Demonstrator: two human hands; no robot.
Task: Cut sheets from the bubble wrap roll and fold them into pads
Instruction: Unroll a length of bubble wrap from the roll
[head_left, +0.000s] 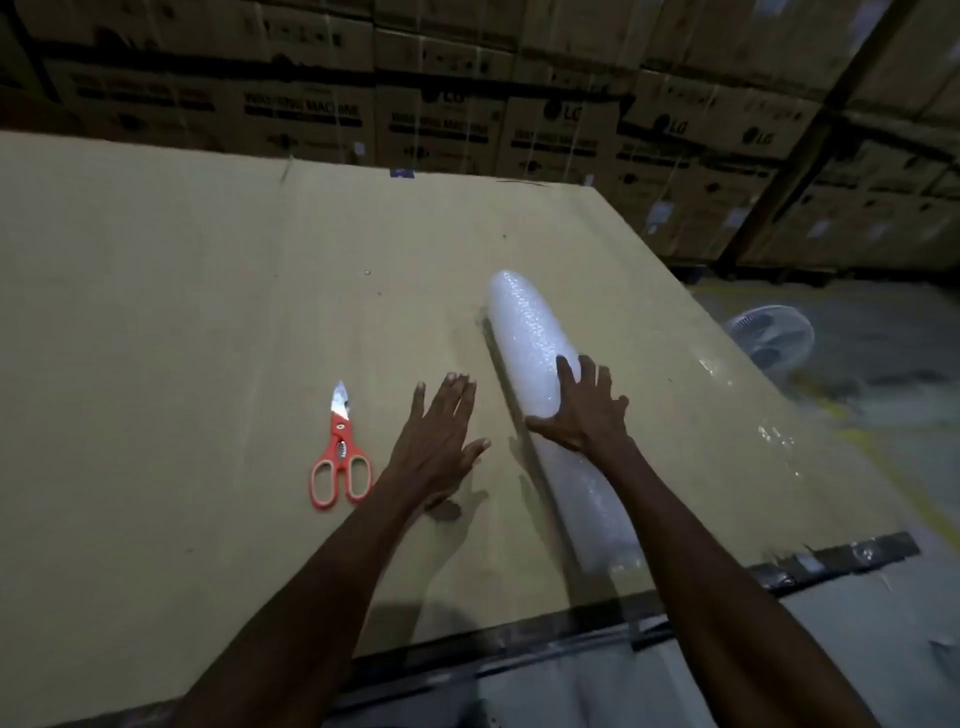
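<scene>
Resting flat on bubble wrap roll (524, 332): right hand (584, 410) | left hand (434, 441) spread, empty | scissors (340, 452) beside

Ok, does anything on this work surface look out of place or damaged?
Nothing stands out. The bubble wrap roll lies intact on the cardboard-covered table under the right hand. The left hand is spread open beside it, and the closed scissors lie flat to its left.

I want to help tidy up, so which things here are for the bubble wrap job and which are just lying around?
For the job: bubble wrap roll under the right hand; red-handled scissors beside the left hand; cardboard-covered table.

Just lying about: white fan on the floor; stacked cardboard boxes behind.
</scene>
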